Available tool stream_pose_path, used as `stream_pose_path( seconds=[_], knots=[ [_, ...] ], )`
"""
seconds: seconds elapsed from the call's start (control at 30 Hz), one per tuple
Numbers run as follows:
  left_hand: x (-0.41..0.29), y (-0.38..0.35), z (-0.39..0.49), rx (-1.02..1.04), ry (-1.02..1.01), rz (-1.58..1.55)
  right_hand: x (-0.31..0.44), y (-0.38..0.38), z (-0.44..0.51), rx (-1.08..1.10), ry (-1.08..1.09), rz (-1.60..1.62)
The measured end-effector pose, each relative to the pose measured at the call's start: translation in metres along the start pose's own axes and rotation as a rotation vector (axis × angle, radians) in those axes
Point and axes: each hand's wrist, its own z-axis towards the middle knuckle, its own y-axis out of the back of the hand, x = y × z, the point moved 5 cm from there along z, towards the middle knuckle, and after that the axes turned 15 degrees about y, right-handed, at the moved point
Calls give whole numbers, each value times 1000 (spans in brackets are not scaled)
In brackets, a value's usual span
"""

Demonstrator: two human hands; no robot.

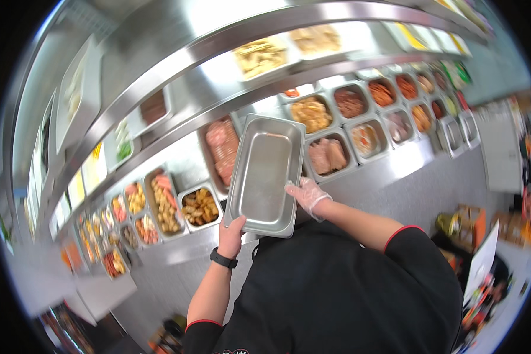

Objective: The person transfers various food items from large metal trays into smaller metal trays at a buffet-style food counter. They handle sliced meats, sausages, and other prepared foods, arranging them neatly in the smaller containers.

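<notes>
A rectangular stainless steel food pan (266, 177) is held up between my two hands, tilted so that its inside shows. Its inside holds no food, only a small brownish mark near the far end. My left hand (232, 234), bare with a black band at the wrist, grips the near left corner. Gloved in clear plastic, my right hand (309, 197) holds the right side, thumb over the rim. Just left of the pan lies a tray of sliced pinkish meat (222, 148). To its right sits a container of pale raw meat slices (328, 155).
Steel containers of skewered and cut food (200, 206) line the counter (371, 188) on both sides. Steel shelves (194, 51) above carry white trays, one with yellowish pieces (260, 56). Cardboard boxes (471, 223) stand at the lower right.
</notes>
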Motion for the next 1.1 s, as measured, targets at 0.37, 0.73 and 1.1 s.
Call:
stream_pose_path(
  seconds=[0.37,0.73,1.1],
  knots=[
    [35,-128,23,480,180,444,-83,164,-197,-905,-42,423],
    [88,-133,39,171,371,315,-223,351,-195,-1165,-168,540],
    [122,-173,45,-146,382,355,-245,419,-148,-936,-219,517]
  ],
)
